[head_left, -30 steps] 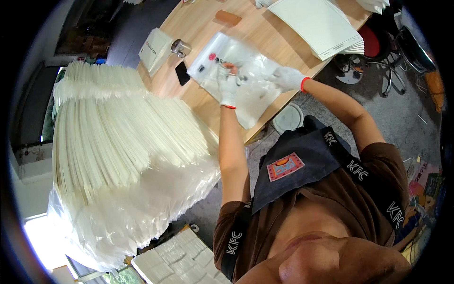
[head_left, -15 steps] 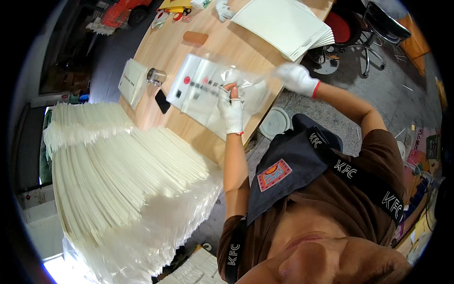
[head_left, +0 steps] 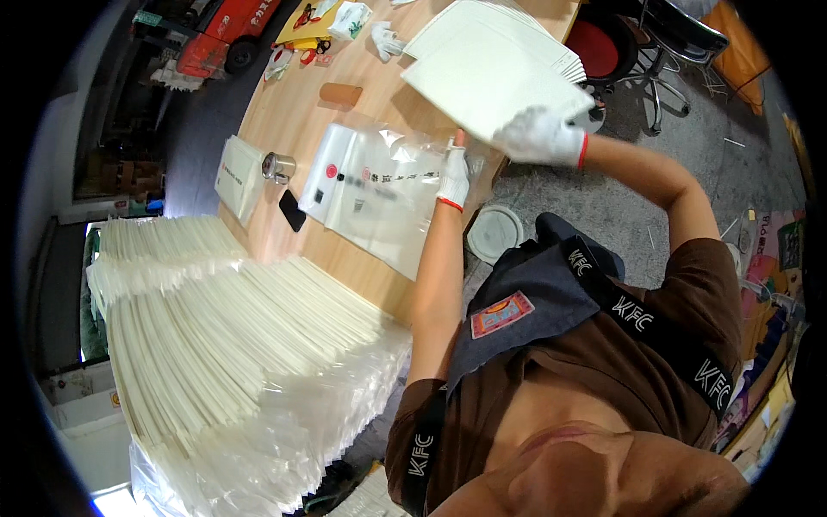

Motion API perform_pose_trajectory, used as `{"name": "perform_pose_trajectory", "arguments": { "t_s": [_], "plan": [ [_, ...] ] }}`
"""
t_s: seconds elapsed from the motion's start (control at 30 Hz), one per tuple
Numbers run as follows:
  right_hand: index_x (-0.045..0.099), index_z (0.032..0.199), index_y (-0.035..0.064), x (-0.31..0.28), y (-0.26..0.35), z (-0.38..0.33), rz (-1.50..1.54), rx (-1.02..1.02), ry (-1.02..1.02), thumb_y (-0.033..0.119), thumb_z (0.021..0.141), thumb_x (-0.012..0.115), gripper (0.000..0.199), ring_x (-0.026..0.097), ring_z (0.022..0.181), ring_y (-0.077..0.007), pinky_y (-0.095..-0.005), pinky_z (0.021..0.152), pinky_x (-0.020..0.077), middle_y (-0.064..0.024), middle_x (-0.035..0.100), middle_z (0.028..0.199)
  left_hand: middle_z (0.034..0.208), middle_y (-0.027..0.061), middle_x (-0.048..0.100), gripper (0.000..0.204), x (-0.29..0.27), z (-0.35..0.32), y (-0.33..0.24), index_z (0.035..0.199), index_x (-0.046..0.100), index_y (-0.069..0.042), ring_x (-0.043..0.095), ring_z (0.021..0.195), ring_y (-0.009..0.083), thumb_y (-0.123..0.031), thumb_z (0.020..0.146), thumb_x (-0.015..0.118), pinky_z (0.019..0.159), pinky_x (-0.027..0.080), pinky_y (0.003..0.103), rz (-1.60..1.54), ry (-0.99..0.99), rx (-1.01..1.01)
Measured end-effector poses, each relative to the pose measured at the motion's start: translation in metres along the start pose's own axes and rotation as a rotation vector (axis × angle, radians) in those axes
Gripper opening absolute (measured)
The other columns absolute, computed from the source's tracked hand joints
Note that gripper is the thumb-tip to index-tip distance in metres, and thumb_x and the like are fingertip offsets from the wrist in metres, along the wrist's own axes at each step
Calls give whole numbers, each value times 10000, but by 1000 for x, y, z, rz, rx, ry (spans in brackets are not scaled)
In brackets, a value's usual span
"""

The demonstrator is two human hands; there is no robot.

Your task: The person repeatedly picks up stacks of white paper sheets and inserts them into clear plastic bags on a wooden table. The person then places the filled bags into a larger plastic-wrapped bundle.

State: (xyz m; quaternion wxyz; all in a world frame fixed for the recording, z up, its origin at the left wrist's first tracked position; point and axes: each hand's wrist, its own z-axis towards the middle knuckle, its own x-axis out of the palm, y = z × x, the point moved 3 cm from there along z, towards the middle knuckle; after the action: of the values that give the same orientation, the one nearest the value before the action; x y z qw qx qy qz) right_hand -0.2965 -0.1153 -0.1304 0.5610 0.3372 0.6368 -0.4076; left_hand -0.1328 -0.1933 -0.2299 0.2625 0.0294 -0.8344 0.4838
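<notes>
My left hand [head_left: 454,179], in a white glove with bare fingertips, is at the mouth of a clear plastic bag [head_left: 401,224], its fingers closed on the film. The bag lies on a small stack of similar printed bags [head_left: 320,185] on the table. My right hand [head_left: 544,138], gloved in white with a red cuff and slightly blurred, grips the near edge of a white sheet [head_left: 482,82]. That sheet is tilted and partly covers a fanned stack of white sheets [head_left: 538,43] at the table's far right.
A long row of white sheets in plastic bags [head_left: 233,345] fills the left side. On the wooden table [head_left: 284,103] are a phone [head_left: 292,210], a metal cup [head_left: 277,167], a bagged white packet [head_left: 239,177], a brown block [head_left: 341,94] and a loose glove [head_left: 387,40]. A round lid [head_left: 494,234] and chair [head_left: 680,34] are at right.
My right hand has let go of the bag film and now holds a white sheet from the stack. My left hand has shifted right along the bag, which lies flatter.
</notes>
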Motion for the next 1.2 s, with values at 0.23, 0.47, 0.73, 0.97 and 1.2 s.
{"name": "perform_pose_trajectory", "arguments": {
  "t_s": [0.23,0.47,0.73,0.97,1.2],
  "plan": [
    [507,1229,34,110,-26,-43,1554,585,-340,323,853,624,489,495,1178,-263,-380,963,430,-148,535,1222,992,151,626,312,-9,-59,-38,1137,502,19,644,839,223,-2,826,509,704,556,306,366,12,32],
    [494,1276,34,67,46,-20,1605,533,-277,462,827,607,630,560,1067,-232,-320,918,414,-146,580,1178,1207,175,560,615,67,-116,-15,1414,272,-93,638,888,193,-114,855,527,716,512,294,1699,-35,150],
    [614,872,45,-17,20,-48,877,324,-265,366,845,548,329,599,756,-329,-388,657,466,-166,594,815,1200,101,562,528,-35,-120,-58,1382,374,-126,594,803,123,-255,897,537,584,492,258,50,52,256],
    [567,744,68,-76,46,-25,215,-319,-299,246,784,582,183,621,645,-258,-358,537,513,-90,589,900,1291,74,533,473,-42,-213,-167,1335,445,-50,600,780,126,-302,937,490,651,508,279,606,-244,613],
    [568,839,67,-42,85,13,265,-497,-107,219,763,596,173,638,678,-257,-396,584,519,-94,587,806,732,126,578,337,29,-225,-79,1103,617,-123,588,674,306,-79,775,553,605,460,399,1531,113,748]
  ]
}}
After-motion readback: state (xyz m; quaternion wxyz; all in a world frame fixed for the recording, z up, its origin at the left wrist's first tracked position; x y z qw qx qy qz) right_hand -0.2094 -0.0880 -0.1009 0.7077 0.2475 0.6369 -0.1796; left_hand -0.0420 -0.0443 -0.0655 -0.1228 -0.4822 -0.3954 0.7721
